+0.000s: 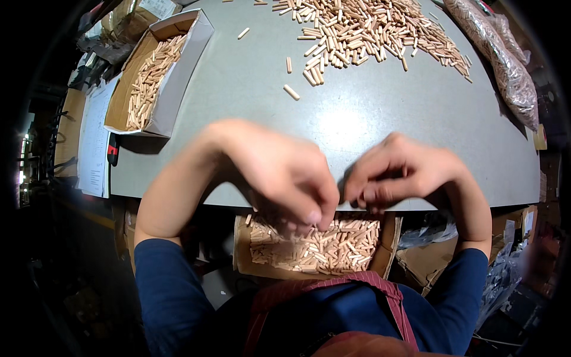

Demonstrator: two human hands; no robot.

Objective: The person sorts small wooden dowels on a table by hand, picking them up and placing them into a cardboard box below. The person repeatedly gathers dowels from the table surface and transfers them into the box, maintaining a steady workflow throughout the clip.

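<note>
My left hand (285,178) is blurred at the grey table's front edge (238,199). Its fingers are bent down over a cardboard box of short wooden dowels (315,244) that sits below the edge, against my apron. Pale dowel shapes smear under the fingertips, and I cannot tell whether the hand holds any. My right hand (398,175) is curled at the same edge, its fingertips close to the left hand's. Whether anything is inside its curl is hidden.
A large loose pile of dowels (363,30) lies at the table's far side, with a few strays (291,91) nearer me. An open box with dowels (148,77) stands at the left, and clear bags of dowels (505,65) at the right. Papers (95,143) lie past the left edge.
</note>
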